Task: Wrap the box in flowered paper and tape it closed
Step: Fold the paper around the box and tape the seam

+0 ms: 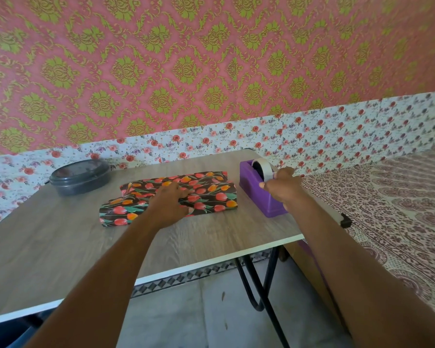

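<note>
1. Desk (60, 247): wood-grain top with a pale edge and black legs.
2. Paper (211, 194): dark, printed with red and orange tulips. It lies at mid-desk, folded over the box, with a loose flap spread toward the near left. The box itself is covered and none of its surface shows.
3. Left grip (170, 199): flat on top of the paper, fingers straight and spread, pressing the fold down.
4. Dispenser (251, 184): purple, standing on the desk just right of the paper, near the right edge.
5. Tape (263, 167): a white roll seated in the dispenser.
6. Right grip (283, 188): at the near end of the dispenser, fingers curled, thumb and fingertips pinching the tape's free end.
7. Tub (79, 177): dark, round and lidded, at the far left of the desk, well apart from the paper.
8. Bed (399, 209): right of the desk, covered with a maroon-patterned sheet.
9. Wall (211, 59): pink with green damask above, and a white floral band along the bottom behind the desk.
</note>
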Demonstrator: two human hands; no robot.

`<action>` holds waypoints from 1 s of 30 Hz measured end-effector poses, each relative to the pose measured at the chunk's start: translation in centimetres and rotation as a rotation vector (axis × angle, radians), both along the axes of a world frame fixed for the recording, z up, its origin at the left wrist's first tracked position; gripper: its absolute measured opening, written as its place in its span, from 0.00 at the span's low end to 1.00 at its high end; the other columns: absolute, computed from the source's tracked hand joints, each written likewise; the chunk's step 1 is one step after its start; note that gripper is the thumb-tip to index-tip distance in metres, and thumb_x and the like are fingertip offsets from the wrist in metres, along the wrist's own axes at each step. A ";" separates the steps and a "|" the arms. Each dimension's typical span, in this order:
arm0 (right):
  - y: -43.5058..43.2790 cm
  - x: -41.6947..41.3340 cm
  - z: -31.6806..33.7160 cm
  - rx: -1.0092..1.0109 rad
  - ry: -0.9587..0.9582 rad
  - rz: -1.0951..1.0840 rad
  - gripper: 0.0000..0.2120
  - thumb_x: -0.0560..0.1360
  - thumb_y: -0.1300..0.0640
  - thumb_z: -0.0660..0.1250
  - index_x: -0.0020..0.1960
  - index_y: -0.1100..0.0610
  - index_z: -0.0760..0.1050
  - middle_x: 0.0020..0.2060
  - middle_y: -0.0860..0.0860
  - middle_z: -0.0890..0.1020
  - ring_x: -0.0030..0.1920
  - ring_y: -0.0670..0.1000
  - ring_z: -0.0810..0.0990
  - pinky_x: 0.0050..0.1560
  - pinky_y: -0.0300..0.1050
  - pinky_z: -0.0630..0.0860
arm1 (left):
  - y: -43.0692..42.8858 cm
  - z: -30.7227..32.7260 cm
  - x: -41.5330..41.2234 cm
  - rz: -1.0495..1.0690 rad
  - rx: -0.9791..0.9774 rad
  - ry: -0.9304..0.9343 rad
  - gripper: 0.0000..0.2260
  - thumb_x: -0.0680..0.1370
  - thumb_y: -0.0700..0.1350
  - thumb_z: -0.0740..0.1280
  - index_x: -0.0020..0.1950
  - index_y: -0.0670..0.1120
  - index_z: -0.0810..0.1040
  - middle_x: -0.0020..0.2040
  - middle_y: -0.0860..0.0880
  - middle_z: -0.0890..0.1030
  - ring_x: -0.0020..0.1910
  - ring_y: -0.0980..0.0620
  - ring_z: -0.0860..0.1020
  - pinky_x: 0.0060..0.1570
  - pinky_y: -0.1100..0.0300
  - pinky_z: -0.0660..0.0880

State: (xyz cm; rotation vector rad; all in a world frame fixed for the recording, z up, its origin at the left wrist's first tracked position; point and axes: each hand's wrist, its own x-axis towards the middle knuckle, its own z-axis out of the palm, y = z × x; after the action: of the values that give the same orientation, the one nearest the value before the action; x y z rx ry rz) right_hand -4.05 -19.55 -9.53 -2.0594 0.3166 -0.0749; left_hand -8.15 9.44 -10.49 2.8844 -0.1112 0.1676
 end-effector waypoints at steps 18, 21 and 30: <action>-0.4 -1.0 0.4 0.241 -0.133 -0.259 0.20 0.76 0.51 0.71 0.63 0.59 0.71 0.69 0.59 0.65 0.52 0.56 0.74 0.54 0.54 0.76 | 0.0 0.0 -0.3 0.010 0.004 0.005 0.28 0.79 0.53 0.69 0.78 0.53 0.67 0.73 0.47 0.66 0.75 0.43 0.60 0.73 0.38 0.62; -0.2 -1.3 0.9 0.237 -0.126 -0.340 0.16 0.73 0.53 0.73 0.54 0.58 0.71 0.67 0.60 0.66 0.62 0.61 0.71 0.52 0.53 0.76 | -0.2 0.0 -0.5 0.013 0.026 0.012 0.28 0.79 0.53 0.69 0.78 0.54 0.66 0.77 0.46 0.63 0.77 0.41 0.57 0.74 0.37 0.59; -1.6 -1.6 1.1 0.599 -0.109 -0.317 0.02 0.77 0.65 0.67 0.48 0.62 0.78 0.40 0.56 0.80 0.31 0.47 0.76 0.33 0.40 0.78 | 0.0 0.0 -0.5 0.010 0.023 0.021 0.29 0.79 0.53 0.69 0.79 0.56 0.65 0.80 0.46 0.59 0.79 0.40 0.55 0.75 0.36 0.56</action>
State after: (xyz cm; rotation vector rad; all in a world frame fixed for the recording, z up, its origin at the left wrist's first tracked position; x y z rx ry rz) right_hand -5.62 -21.17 -8.38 -1.3958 0.5256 -0.2528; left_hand -8.65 9.44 -10.50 2.9092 -0.0960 0.1393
